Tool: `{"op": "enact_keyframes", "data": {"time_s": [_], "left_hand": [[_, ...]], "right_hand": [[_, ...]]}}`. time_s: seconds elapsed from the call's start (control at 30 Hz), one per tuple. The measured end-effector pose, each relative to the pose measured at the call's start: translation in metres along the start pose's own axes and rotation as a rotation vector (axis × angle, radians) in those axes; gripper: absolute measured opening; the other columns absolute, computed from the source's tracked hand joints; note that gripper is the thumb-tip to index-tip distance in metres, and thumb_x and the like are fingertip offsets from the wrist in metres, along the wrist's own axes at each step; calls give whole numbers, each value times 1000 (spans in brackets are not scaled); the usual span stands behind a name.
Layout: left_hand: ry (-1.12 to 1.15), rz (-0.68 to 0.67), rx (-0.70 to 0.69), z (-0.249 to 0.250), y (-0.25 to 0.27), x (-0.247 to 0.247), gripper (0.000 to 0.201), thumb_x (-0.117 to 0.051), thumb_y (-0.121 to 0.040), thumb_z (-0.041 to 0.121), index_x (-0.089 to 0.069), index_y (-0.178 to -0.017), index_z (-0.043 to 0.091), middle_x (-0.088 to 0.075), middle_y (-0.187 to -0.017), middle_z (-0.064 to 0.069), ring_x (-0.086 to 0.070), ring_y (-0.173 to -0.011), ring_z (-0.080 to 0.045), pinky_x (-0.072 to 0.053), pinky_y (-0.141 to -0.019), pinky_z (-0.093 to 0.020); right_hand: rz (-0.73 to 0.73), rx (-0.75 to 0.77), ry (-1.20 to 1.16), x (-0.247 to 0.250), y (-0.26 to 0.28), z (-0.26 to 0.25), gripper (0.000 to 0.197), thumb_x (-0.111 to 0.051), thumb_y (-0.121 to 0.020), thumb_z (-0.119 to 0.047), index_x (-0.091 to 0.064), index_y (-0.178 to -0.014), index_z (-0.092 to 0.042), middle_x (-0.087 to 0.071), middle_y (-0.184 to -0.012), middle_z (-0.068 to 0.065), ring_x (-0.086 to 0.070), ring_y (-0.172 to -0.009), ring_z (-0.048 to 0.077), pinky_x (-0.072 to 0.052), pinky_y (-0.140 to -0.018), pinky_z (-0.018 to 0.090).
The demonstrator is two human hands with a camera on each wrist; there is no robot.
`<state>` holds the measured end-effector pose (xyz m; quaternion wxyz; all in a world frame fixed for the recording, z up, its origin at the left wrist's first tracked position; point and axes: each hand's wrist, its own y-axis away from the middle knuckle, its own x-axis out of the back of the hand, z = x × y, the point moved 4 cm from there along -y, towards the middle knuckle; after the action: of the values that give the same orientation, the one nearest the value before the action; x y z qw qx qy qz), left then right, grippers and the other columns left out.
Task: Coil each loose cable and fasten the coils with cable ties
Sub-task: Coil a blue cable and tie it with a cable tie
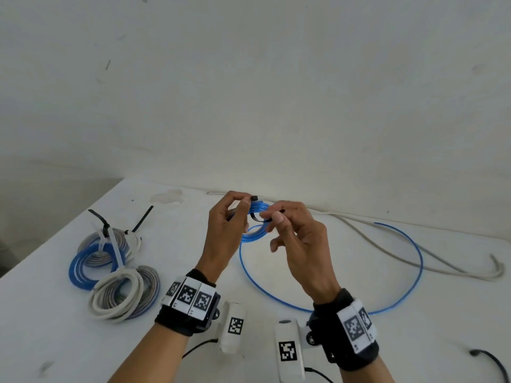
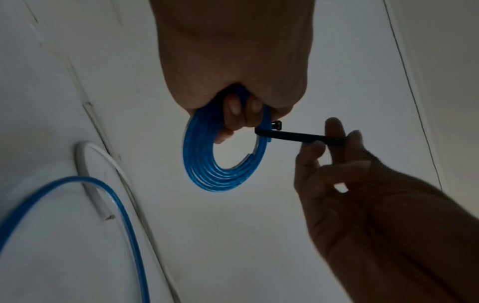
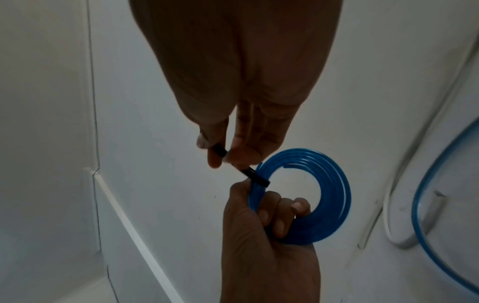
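Note:
A small blue cable coil [image 1: 255, 221] [image 2: 207, 164] [image 3: 329, 184] hangs in the air over the white table [image 1: 193, 355]. My left hand [image 1: 231, 217] [image 2: 238, 96] [image 3: 261, 215] grips its rim, fingers curled through the ring. A black cable tie [image 1: 258, 215] [image 2: 295, 136] [image 3: 255, 176] wraps the coil beside those fingers. My right hand [image 1: 279, 219] [image 2: 334, 139] [image 3: 223, 153] pinches the tie's free tail between thumb and forefinger. The cable's loose blue length [image 1: 414, 258] loops wide on the table below.
Several tied coils, blue, grey and white [image 1: 110, 261], lie at the table's left, with black tie tails [image 1: 142, 218] sticking up. A loose grey cable [image 1: 442, 261] runs along the back right. A black cord [image 1: 489, 360] sits at the front right corner.

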<state>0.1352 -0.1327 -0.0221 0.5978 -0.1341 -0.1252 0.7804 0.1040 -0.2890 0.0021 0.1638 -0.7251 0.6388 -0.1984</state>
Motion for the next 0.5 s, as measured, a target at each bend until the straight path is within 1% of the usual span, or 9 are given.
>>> {"op": "enact_keyframes", "data": {"time_s": [0.07,0.1,0.17,0.23,0.33,0.37,0.4,0.47,0.5], "left_hand": [[10,4,-6,4,0,1,16,-53,-103,14,-68,-97,15,-72,-81,6,-51,-64,-21,-46,-60,-33],[9,-1,-11,7,0,1,17,-53,-103,14,-68,-96,16,-73,-84,3,-50,-65,-21,-46,-60,-32],[9,-27,-17,13,3,-2,18,-53,-103,14,-69,-94,17,-74,-86,0,-48,-62,-20,-46,-59,-32],[23,-58,-21,18,6,-5,18,-53,-103,13,-68,-95,17,-75,-91,6,-48,-62,-22,-47,-62,-36],[4,-104,-46,19,8,-11,17,-54,-103,15,-68,-95,19,-76,-94,6,-56,-71,-42,-51,-64,-46],[-7,-115,-66,19,9,-13,16,-54,-103,15,-68,-95,20,-76,-94,5,-60,-77,-46,-53,-66,-51],[-17,-125,-82,19,9,-15,16,-55,-103,16,-69,-96,20,-75,-94,4,-63,-79,-45,-54,-68,-55],[-32,-136,-86,19,10,-16,16,-55,-103,16,-69,-96,19,-76,-93,4,-67,-79,-40,-56,-70,-52],[-35,-135,-84,19,10,-16,16,-55,-103,15,-69,-96,19,-75,-93,6,-68,-79,-35,-58,-71,-49]], "right_hand": [[-50,-92,-86,-3,2,6,23,-63,-96,-25,-75,-108,-10,-71,-94,13,-61,-67,18,-50,-52,27],[-43,-134,-125,-3,3,9,24,-66,-93,-26,-73,-109,-10,-71,-90,17,-58,-62,19,-47,-50,27],[8,-179,-159,1,4,14,24,-71,-88,-29,-71,-101,-8,-71,-85,21,-52,-54,19,-44,-47,25],[48,-183,-146,5,3,15,25,-73,-86,-29,-71,-93,-6,-71,-81,22,-49,-51,18,-43,-45,25],[77,-173,-134,10,2,14,24,-74,-86,-28,-72,-90,-5,-68,-74,25,-49,-48,17,-43,-45,26],[75,-163,-128,11,1,13,21,-74,-87,-27,-72,-89,-6,-67,-71,24,-49,-48,17,-44,-45,26],[73,-154,-113,11,1,11,18,-74,-88,-25,-73,-88,-7,-66,-66,20,-49,-48,17,-44,-46,25],[72,-151,-87,12,1,11,13,-73,-90,-21,-74,-88,-8,-65,-61,12,-50,-47,16,-45,-47,24],[71,-152,-81,12,1,12,13,-73,-91,-20,-74,-88,-7,-65,-61,10,-50,-47,16,-46,-47,24]]}}
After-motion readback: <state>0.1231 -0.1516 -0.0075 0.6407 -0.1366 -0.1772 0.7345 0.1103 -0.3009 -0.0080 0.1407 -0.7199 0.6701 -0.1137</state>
